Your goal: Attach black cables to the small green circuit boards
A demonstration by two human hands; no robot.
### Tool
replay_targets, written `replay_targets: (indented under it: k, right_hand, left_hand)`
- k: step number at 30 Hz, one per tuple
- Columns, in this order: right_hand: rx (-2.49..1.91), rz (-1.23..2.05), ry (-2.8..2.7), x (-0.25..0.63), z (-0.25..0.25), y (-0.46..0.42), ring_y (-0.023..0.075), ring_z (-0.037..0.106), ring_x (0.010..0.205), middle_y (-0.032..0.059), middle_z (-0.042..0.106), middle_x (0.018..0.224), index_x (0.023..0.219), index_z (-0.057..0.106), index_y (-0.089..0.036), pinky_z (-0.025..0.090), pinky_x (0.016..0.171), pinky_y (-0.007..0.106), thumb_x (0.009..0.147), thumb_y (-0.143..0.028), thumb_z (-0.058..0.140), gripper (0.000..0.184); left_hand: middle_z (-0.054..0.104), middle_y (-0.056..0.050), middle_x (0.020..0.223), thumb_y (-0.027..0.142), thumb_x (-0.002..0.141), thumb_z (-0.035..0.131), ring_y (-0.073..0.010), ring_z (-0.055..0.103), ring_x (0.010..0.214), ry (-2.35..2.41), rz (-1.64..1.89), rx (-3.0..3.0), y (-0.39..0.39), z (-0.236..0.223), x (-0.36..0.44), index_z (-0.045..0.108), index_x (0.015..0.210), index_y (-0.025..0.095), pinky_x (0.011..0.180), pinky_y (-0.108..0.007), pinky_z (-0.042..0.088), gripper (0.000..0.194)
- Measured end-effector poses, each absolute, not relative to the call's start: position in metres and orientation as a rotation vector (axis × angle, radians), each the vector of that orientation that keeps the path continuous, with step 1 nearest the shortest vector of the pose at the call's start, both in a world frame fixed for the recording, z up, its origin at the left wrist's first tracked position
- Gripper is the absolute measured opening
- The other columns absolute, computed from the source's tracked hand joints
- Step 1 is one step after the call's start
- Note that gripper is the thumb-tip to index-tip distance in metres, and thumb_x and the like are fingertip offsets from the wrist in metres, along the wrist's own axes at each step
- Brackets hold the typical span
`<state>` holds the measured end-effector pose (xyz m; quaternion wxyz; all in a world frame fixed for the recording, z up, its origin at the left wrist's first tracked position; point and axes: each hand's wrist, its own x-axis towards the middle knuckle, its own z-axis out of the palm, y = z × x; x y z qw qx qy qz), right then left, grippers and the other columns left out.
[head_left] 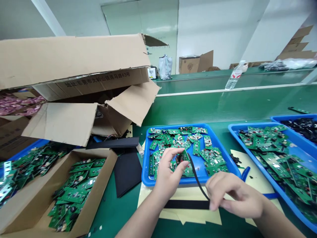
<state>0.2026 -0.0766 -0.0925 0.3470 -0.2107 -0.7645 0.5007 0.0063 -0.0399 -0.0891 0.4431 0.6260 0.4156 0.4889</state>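
Right now our left hand (170, 175) pinches one green circuit board (183, 158) between thumb and fingertips at twelve o'clock, above the nearest of four blue trays (146, 158). Our right hand (235, 195), fingers closed narrowly, grips one black strip (197, 178) that rises to that board. One cardboard box (104, 175) of loose boards sits at eight o'clock.

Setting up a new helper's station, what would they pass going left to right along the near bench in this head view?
Cardboard box of green circuit boards → black foam sheets → blue tray of circuit boards → second blue tray of circuit boards
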Motion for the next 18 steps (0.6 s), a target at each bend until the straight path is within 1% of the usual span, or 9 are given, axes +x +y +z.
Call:
replay_targets:
  k: [1,3,5,6,8,10,13,16,18]
  right_hand:
    - [-0.516,1.354,-1.883,0.205,-0.096,-0.076,0.0128,0.053,0.048,-0.0013,0.052,0.052,0.093,0.067,-0.023,0.047,0.051,0.025,0.09,-0.034,0.046,0.024]
    - [-0.565,1.343,-1.659,0.207,-0.103,-0.074,0.0111,0.046,0.041,-0.0054,0.042,0.047,0.102,0.064,-0.024,0.045,0.046,0.023,0.089,-0.039,0.049,0.025]
    - [-0.733,1.286,-1.533,0.207,-0.108,-0.069,0.0101,0.042,0.041,-0.0067,0.039,0.047,0.106,0.062,-0.023,0.041,0.043,0.021,0.09,-0.037,0.05,0.025]
    - [-0.823,1.274,-1.512,0.206,-0.11,-0.067,0.0097,0.041,0.042,-0.0064,0.041,0.048,0.105,0.062,-0.022,0.039,0.042,0.021,0.09,-0.037,0.05,0.024]
    - [-0.933,1.304,-1.525,0.201,-0.108,-0.064,0.0082,0.039,0.042,-0.0048,0.045,0.052,0.096,0.063,-0.019,0.035,0.04,0.019,0.089,-0.038,0.051,0.023]
    - [-0.946,1.329,-1.554,0.196,-0.104,-0.065,0.0066,0.033,0.04,-0.0043,0.046,0.053,0.082,0.062,-0.017,0.031,0.039,0.019,0.088,-0.041,0.053,0.027]
    - [-0.982,1.313,-1.594,0.191,-0.096,-0.07,0.0068,0.033,0.044,-0.0032,0.045,0.053,0.066,0.055,-0.016,0.028,0.04,0.019,0.086,-0.042,0.054,0.033]
    - [-0.99,1.415,-1.555,0.191,-0.093,-0.074,0.0064,0.032,0.043,-0.0027,0.046,0.055,0.068,0.053,-0.016,0.027,0.04,0.018,0.086,-0.044,0.053,0.033]
    - [-0.952,1.518,-1.504,0.192,-0.094,-0.074,0.0056,0.029,0.04,-0.0042,0.044,0.052,0.072,0.053,-0.016,0.026,0.038,0.018,0.086,-0.047,0.052,0.034]
  left_hand:
    - [0.058,-0.006,0.1,0.023,0.079,0.063,-0.0216,0.055,0.096,1.031,1.226,1.572,-0.04,-0.089,0.006,0.063,0.101,0.022,0.088,-0.035,0.043,0.022]
    - [0.059,-0.006,0.1,0.023,0.079,0.063,-0.0218,0.055,0.095,1.006,1.23,1.631,-0.041,-0.087,0.005,0.064,0.101,0.023,0.087,-0.035,0.043,0.022]
    - [0.06,-0.006,0.1,0.023,0.08,0.063,-0.0216,0.056,0.095,0.947,1.214,1.711,-0.042,-0.087,0.006,0.064,0.103,0.023,0.086,-0.035,0.044,0.023]
    - [0.06,-0.007,0.1,0.022,0.08,0.063,-0.0215,0.056,0.095,0.915,1.205,1.755,-0.043,-0.087,0.006,0.064,0.103,0.023,0.085,-0.035,0.045,0.023]
    - [0.06,-0.007,0.1,0.021,0.081,0.063,-0.0214,0.056,0.096,0.859,1.191,1.839,-0.045,-0.088,0.007,0.063,0.105,0.023,0.085,-0.035,0.045,0.024]
    - [0.06,-0.008,0.101,0.019,0.082,0.062,-0.0212,0.057,0.097,0.826,1.199,1.916,-0.046,-0.09,0.008,0.062,0.106,0.023,0.085,-0.034,0.046,0.025]
    - [0.059,-0.008,0.101,0.017,0.083,0.06,-0.0207,0.058,0.094,0.834,1.232,2.029,-0.046,-0.094,0.009,0.061,0.108,0.023,0.081,-0.033,0.048,0.026]
    - [0.06,-0.008,0.096,0.017,0.083,0.06,-0.0207,0.059,0.088,0.898,1.264,2.155,-0.045,-0.097,0.008,0.061,0.107,0.023,0.077,-0.034,0.049,0.025]
    - [0.061,-0.008,0.094,0.018,0.083,0.06,-0.0207,0.059,0.087,0.918,1.29,2.207,-0.044,-0.098,0.008,0.062,0.107,0.023,0.075,-0.034,0.05,0.024]
